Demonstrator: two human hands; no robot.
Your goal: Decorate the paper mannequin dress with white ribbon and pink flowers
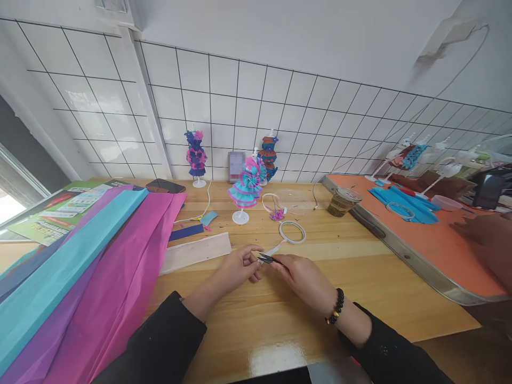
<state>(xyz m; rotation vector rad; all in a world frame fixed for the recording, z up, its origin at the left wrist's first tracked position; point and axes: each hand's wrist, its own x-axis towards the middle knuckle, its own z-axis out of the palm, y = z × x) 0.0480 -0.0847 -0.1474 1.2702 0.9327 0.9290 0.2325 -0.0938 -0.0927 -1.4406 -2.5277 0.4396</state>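
My left hand point(245, 265) pinches the free end of a strip of white tape point(272, 250), its fingers curled together. The strip runs back toward a tape roll point(292, 232) lying flat on the wooden table. In my right hand point(306, 280) are small black scissors point(266, 258), their blades pointing left at the strip close to my left fingertips. Just beyond my hands stands a mini dress form point(245, 186) in a pink and turquoise ruffled dress. A pale strip of material point(196, 253) lies left of my left hand.
Pink, turquoise and purple sheets point(120, 256) cover the table's left side. Two more dressed forms stand at the wall, one blue and pink point(196, 154). A lidded cup point(343, 201) stands right. Another person's hand point(486, 234) is over the orange table point(420, 240).
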